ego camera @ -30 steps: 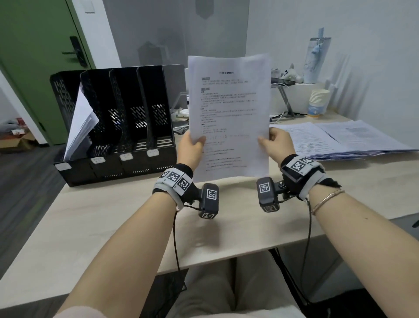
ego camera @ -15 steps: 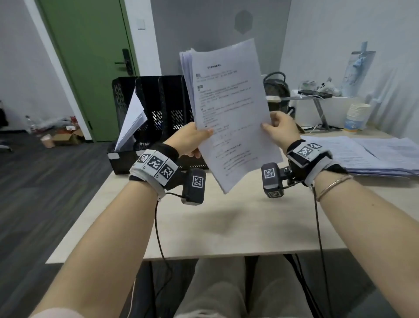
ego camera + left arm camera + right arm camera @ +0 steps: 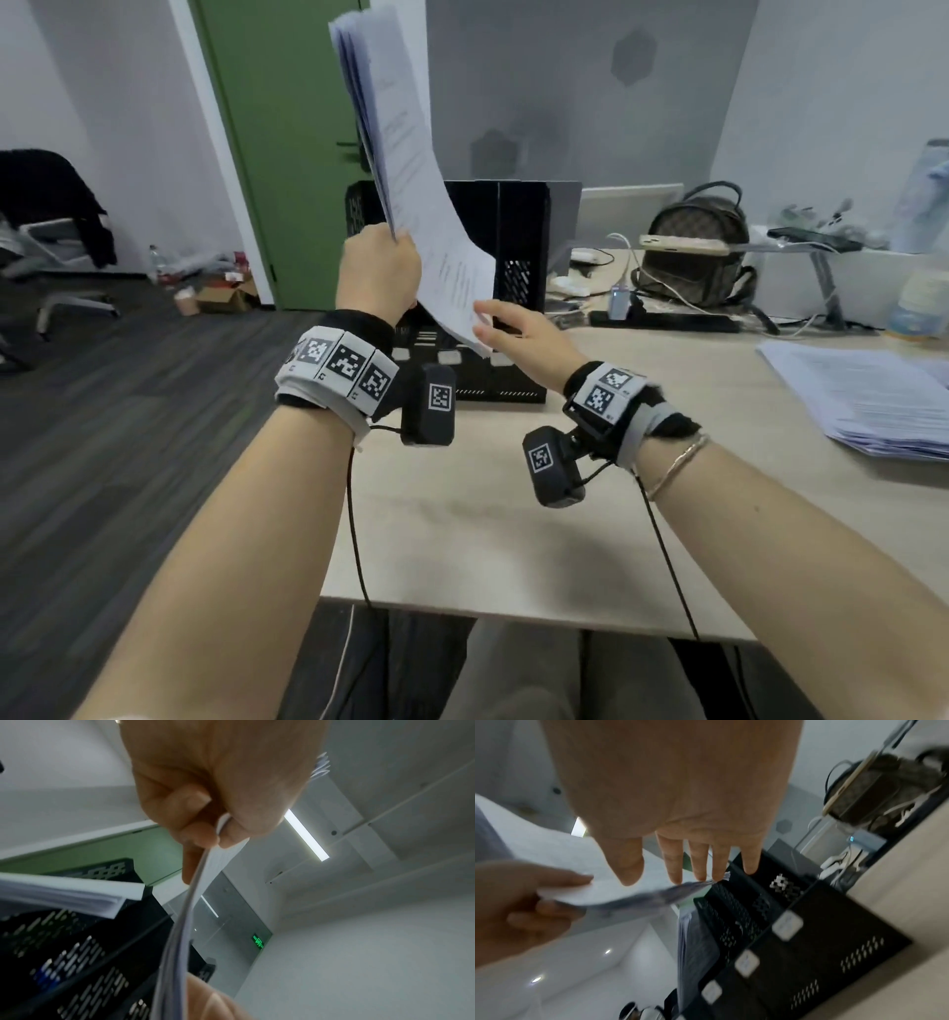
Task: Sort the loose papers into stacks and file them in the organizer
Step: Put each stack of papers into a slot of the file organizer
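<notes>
My left hand (image 3: 382,272) pinches a thin stack of printed papers (image 3: 411,180) by its left edge and holds it up, tilted, over the black file organizer (image 3: 513,288). In the left wrist view the thumb and fingers (image 3: 205,829) clamp the stack's edge (image 3: 185,912). My right hand (image 3: 506,329) is open just under the stack's lower corner with straight fingers (image 3: 700,862), not gripping. The organizer's slots (image 3: 757,923) stand below; one holds an earlier stack of papers (image 3: 693,943). More loose papers (image 3: 868,390) lie on the table's right side.
The light wooden table (image 3: 488,514) carries a brown backpack (image 3: 693,246), cables and a power strip (image 3: 662,318) behind the organizer. A green door (image 3: 287,128) and an office chair (image 3: 51,231) stand off to the left, past the table's edge.
The right hand let go of the stack and opened beneath it. The left hand swung the papers left and upward, edge-on over the organizer. The head view turned left.
</notes>
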A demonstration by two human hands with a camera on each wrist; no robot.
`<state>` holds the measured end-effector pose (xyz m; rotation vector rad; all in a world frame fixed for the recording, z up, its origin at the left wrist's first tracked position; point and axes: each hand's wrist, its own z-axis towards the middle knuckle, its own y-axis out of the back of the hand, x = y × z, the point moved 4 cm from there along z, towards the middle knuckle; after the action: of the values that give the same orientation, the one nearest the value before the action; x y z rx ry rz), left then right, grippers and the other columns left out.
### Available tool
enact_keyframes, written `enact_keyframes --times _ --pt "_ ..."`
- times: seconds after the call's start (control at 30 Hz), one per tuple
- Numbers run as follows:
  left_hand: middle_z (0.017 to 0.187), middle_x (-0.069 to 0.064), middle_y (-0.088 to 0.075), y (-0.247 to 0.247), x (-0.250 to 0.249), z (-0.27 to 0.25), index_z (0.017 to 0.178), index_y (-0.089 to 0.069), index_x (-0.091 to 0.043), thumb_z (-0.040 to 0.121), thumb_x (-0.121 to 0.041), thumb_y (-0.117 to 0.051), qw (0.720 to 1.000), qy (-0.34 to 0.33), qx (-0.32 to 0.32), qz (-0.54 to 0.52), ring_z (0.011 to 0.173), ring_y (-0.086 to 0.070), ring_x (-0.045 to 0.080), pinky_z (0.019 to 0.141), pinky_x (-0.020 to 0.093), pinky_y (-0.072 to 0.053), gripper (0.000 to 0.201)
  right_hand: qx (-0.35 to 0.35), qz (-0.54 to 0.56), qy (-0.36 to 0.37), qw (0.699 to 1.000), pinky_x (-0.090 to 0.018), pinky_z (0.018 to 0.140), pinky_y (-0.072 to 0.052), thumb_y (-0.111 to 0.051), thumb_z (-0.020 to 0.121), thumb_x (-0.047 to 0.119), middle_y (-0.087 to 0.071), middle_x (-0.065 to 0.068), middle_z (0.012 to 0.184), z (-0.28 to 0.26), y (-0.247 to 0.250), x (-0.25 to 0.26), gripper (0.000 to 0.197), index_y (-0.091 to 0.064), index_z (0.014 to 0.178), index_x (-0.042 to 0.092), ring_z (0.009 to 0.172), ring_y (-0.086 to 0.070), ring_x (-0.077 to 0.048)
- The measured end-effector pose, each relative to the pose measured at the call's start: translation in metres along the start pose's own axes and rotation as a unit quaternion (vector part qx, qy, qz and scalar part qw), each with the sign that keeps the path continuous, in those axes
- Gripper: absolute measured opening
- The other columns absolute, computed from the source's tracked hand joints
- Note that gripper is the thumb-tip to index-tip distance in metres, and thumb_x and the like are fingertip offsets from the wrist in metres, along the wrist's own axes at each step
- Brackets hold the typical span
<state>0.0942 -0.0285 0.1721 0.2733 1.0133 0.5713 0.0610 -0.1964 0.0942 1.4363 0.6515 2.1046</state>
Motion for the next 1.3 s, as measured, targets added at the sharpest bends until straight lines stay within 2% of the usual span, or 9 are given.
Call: enact_keyframes --times 0.07,0.17,0.27,0.5,0.7,0.8,0.9,1.07,1.3 --pt "0.09 0.02 -0.058 0.003 0.006 0.005 0.088 -0.057 0.006 0.096 -0.016 -0.036 0.998 -0.001 -0.025 0.05 0.085 -0.056 0.034 0.076 0.035 -0.043 0.032 0.02 0.009 0.0 1.0 -0.025 0.106 -0.031 -0.049 0.096 0.033 -0.041 0.0 0.146 0.006 -0.016 0.0 0.05 -0.041 0.142 0.016 0.133 -0.038 -0.013" --pt "0.098 0.024 -0.062 0.002 0.013 0.012 0.091 -0.06 0.006 0.095 -0.015 -0.037 0.995 0.009 -0.037 0.088 0.091 -0.057 0.038 0.075 0.034 -0.04 0.032 0.047 0.002 -0.005 0.999 -0.022 0.106 -0.026 -0.049 0.096 0.035 -0.038 0.001 0.148 0.013 -0.034 -0.002 0.053 -0.037 0.144 0.018 0.136 -0.035 -0.012" --pt "0.103 0.022 -0.062 -0.003 0.017 0.017 0.095 -0.06 0.005 0.095 -0.014 -0.037 0.992 0.027 -0.032 0.121 0.087 -0.054 0.033 0.072 0.031 -0.036 0.03 0.08 -0.011 -0.016 0.997 -0.034 0.113 -0.024 -0.049 0.096 0.037 -0.036 0.002 0.15 0.018 -0.049 -0.01 0.056 -0.031 0.147 0.021 0.138 -0.032 -0.014" --pt "0.109 0.024 -0.06 -0.019 0.033 0.038 0.101 -0.057 0.007 0.097 -0.014 -0.036 0.985 0.027 -0.038 0.168 0.1 -0.056 0.038 0.072 0.031 -0.032 0.029 0.098 0.027 -0.052 0.993 -0.031 0.116 -0.022 -0.055 0.093 0.03 -0.031 0.001 0.153 0.028 -0.063 -0.027 0.063 -0.027 0.148 0.021 0.141 -0.026 -0.013" --pt "0.108 0.022 -0.059 -0.038 0.05 0.061 0.11 -0.054 0.003 0.097 -0.013 -0.036 0.973 0.014 -0.03 0.227 0.1 -0.057 0.04 0.074 0.037 -0.039 0.027 0.085 -0.021 -0.053 0.995 -0.044 0.119 -0.004 -0.053 0.094 0.027 -0.023 0.003 0.156 0.034 -0.061 -0.035 0.063 -0.023 0.149 0.022 0.145 -0.011 -0.015" --pt "0.107 0.023 -0.057 -0.048 0.057 0.07 0.102 -0.054 0.003 0.096 -0.012 -0.037 0.97 0.006 -0.017 0.244 0.098 -0.057 0.042 0.076 0.042 -0.043 0.024 0.087 -0.066 -0.044 0.993 -0.05 0.116 0.011 -0.052 0.094 0.028 -0.016 0.006 0.157 0.043 -0.066 -0.04 0.064 -0.02 0.149 0.024 0.147 -0.004 -0.016" --pt "0.107 0.021 -0.055 -0.054 0.061 0.073 0.101 -0.052 0.001 0.096 -0.011 -0.036 0.962 -0.004 -0.015 0.273 0.097 -0.058 0.042 0.073 0.042 -0.041 0.021 0.095 -0.08 -0.046 0.991 -0.053 0.114 0.013 -0.052 0.093 0.028 -0.016 0.006 0.158 0.05 -0.072 -0.045 0.065 -0.02 0.149 0.024 0.147 -0.002 -0.016" --pt "0.117 0.017 -0.053 -0.074 0.073 0.071 0.113 -0.05 -0.002 0.097 -0.012 -0.038 0.937 -0.027 0.031 0.346 0.1 -0.059 0.039 0.073 0.04 -0.041 0.023 0.102 -0.112 -0.051 0.987 -0.052 0.114 0.013 -0.051 0.093 0.03 -0.019 0.004 0.157 0.053 -0.074 -0.05 0.063 -0.023 0.148 0.022 0.147 -0.002 -0.017" --pt "0.115 0.013 -0.056 -0.104 0.096 0.065 0.112 -0.055 -0.008 0.094 -0.006 -0.04 0.92 -0.018 0.085 0.381 0.097 -0.062 0.035 0.066 0.036 -0.04 0.024 0.083 -0.063 -0.068 0.992 -0.036 0.117 0.006 -0.054 0.091 0.026 -0.032 -0.001 0.152 0.051 -0.065 -0.059 0.06 -0.03 0.146 0.019 0.144 -0.016 -0.019"
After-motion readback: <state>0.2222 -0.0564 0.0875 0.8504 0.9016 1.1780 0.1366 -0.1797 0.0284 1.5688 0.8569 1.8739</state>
